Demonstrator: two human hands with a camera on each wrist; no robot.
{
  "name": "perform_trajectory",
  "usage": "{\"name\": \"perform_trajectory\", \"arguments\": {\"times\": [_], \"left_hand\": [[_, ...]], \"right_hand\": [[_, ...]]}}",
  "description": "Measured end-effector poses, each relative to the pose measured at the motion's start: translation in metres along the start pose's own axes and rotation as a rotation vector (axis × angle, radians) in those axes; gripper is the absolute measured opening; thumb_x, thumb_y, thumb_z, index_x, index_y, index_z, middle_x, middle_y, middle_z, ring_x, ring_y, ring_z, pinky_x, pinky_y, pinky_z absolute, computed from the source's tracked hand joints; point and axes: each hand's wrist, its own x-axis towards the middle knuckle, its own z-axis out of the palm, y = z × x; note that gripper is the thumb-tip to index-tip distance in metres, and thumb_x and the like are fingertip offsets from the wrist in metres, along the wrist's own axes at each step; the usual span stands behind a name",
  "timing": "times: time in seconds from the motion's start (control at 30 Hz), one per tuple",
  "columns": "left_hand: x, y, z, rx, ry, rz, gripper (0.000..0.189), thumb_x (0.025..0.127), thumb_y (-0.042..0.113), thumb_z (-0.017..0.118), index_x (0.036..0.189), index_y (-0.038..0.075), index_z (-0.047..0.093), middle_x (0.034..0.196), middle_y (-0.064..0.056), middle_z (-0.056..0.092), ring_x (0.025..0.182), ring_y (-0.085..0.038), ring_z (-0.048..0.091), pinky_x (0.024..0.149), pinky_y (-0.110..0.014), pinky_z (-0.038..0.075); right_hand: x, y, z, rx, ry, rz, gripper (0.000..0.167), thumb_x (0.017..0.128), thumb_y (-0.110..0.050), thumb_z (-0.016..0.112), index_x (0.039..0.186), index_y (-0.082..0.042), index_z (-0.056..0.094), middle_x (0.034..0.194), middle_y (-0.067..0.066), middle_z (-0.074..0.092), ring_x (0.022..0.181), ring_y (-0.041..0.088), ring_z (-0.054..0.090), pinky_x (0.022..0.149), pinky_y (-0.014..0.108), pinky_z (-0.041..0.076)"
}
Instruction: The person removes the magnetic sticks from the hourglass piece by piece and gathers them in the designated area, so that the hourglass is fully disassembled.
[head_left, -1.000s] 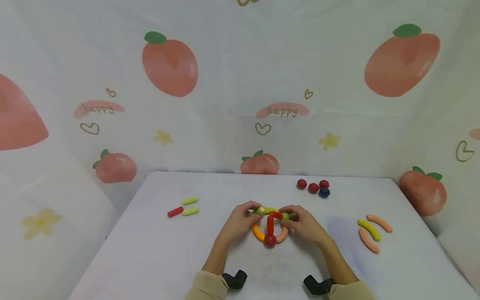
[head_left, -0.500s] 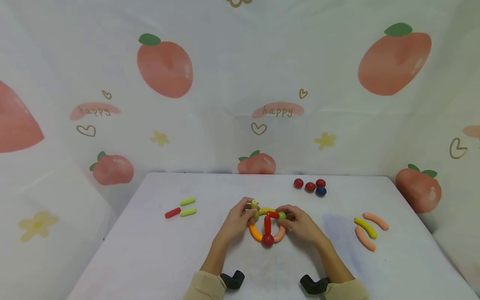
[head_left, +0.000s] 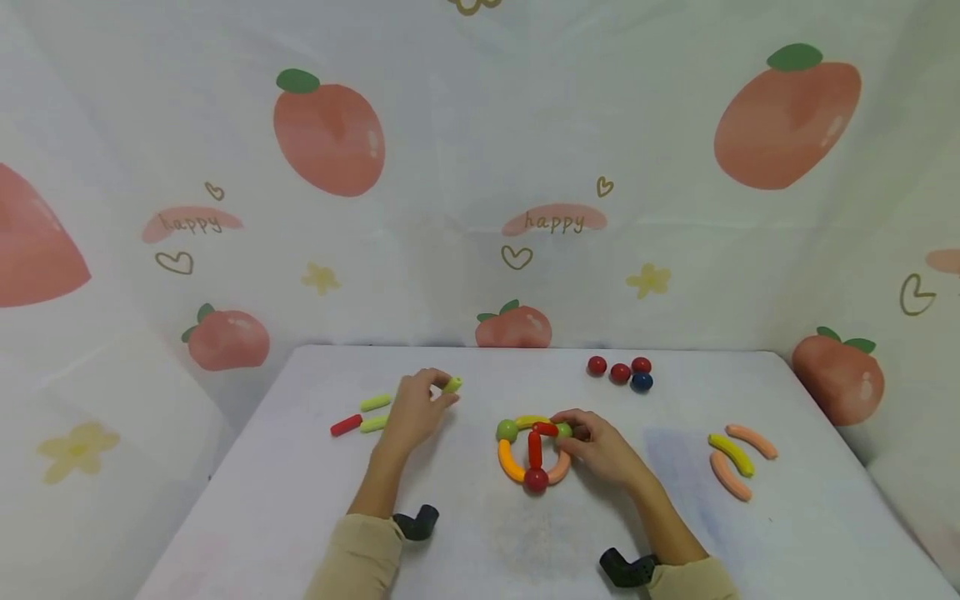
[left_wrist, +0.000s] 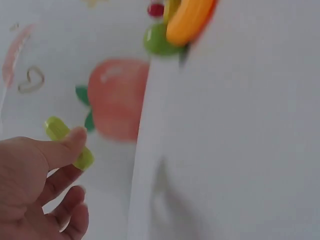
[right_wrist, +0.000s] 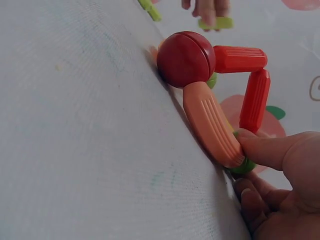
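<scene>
My left hand (head_left: 415,410) pinches a short yellow-green rod (left_wrist: 85,159) between thumb and fingers, over the table left of the ring. On the table lies a ring of magnetic-looking toy pieces: an orange curved rod (head_left: 510,462), a yellow curved rod (head_left: 531,421), a pink curved rod (right_wrist: 210,122), a left green ball (head_left: 507,430) and a dark red ball (right_wrist: 184,59). Two straight red rods (right_wrist: 241,59) join end to end at an angle, from the red ball to the right green ball (right_wrist: 243,167). That green ball is pinched by my right hand (head_left: 602,450), which partly hides it.
Left on the table are two yellow-green rods (head_left: 376,402) and a red rod (head_left: 347,425). Several balls, red and one blue (head_left: 641,382), sit at the back right. Pink and yellow curved rods (head_left: 731,455) lie at the right. A printed cloth (head_left: 435,250) hangs behind.
My left hand has left the ring's left green ball and moved left and back, carrying the yellow-green rod away from it. My right hand stays at the right green ball.
</scene>
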Motion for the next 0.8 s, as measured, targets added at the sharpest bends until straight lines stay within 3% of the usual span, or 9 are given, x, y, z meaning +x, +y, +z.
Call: {"name": "perform_trajectory", "arguments": {"times": [0.13, 0.23, 0.37, 0.5, 0.57, 0.67, 0.8], "left_hand": [[0.01, -0.028, -0.022, 0.131, 0.051, -0.065, 0.028, 0.09, 0.023, 0.078, 0.114, 0.012, 0.07, 0.112, -0.01, 0.067, 0.107, -0.029, 0.051, 0.088, -0.044, 0.05], [0.014, -0.044, -0.03, 0.24, 0.049, -0.066, 0.024, 0.088, 0.022, 0.079, 0.108, 0.01, 0.074, 0.105, -0.013, 0.069, 0.104, -0.032, 0.05, 0.086, -0.046, 0.045], [0.016, -0.054, -0.034, 0.344, 0.023, -0.042, 0.023, 0.086, 0.02, 0.08, 0.106, 0.01, 0.077, 0.098, -0.009, 0.074, 0.101, -0.031, 0.049, 0.082, -0.045, 0.037], [0.016, -0.056, -0.035, 0.384, 0.001, -0.036, 0.024, 0.086, 0.019, 0.081, 0.107, 0.009, 0.078, 0.102, -0.011, 0.075, 0.1, -0.033, 0.051, 0.082, -0.046, 0.037], [0.015, -0.057, -0.034, 0.381, 0.006, -0.034, 0.025, 0.086, 0.018, 0.08, 0.109, 0.01, 0.077, 0.107, -0.012, 0.075, 0.104, -0.035, 0.051, 0.084, -0.049, 0.038], [0.012, -0.049, -0.029, 0.299, 0.01, -0.04, 0.029, 0.088, 0.02, 0.079, 0.115, 0.011, 0.075, 0.115, -0.012, 0.073, 0.113, -0.036, 0.051, 0.092, -0.053, 0.041], [-0.004, -0.019, -0.009, 0.095, -0.031, 0.003, 0.033, 0.091, 0.026, 0.077, 0.121, 0.014, 0.072, 0.117, -0.005, 0.071, 0.113, -0.029, 0.054, 0.097, -0.046, 0.049]], "right_hand": [[-0.001, -0.001, -0.002, -0.008, 0.007, 0.005, 0.031, 0.096, -0.018, 0.07, 0.126, -0.024, 0.068, 0.115, 0.001, 0.066, 0.099, 0.018, 0.056, 0.093, 0.035, 0.056], [-0.002, 0.0, -0.002, -0.008, 0.009, 0.01, 0.031, 0.096, -0.017, 0.071, 0.126, -0.024, 0.068, 0.114, 0.001, 0.066, 0.098, 0.018, 0.056, 0.092, 0.035, 0.057], [-0.001, 0.003, -0.001, -0.011, 0.009, 0.01, 0.031, 0.095, -0.018, 0.071, 0.126, -0.024, 0.068, 0.113, 0.001, 0.066, 0.097, 0.017, 0.056, 0.091, 0.034, 0.058], [0.0, 0.004, 0.0, -0.009, 0.006, -0.002, 0.031, 0.096, -0.018, 0.071, 0.126, -0.024, 0.068, 0.112, 0.001, 0.066, 0.097, 0.017, 0.056, 0.091, 0.033, 0.057], [0.0, 0.004, 0.0, -0.007, 0.003, -0.007, 0.031, 0.096, -0.019, 0.071, 0.126, -0.024, 0.068, 0.113, 0.0, 0.066, 0.097, 0.017, 0.056, 0.092, 0.033, 0.056], [0.0, 0.003, 0.001, -0.01, 0.004, -0.008, 0.034, 0.096, -0.02, 0.071, 0.129, -0.023, 0.066, 0.114, 0.001, 0.066, 0.099, 0.017, 0.056, 0.094, 0.036, 0.056], [-0.001, 0.002, 0.001, -0.019, 0.012, -0.003, 0.037, 0.096, -0.021, 0.071, 0.132, -0.022, 0.065, 0.116, 0.002, 0.065, 0.101, 0.017, 0.056, 0.098, 0.039, 0.056]]}}
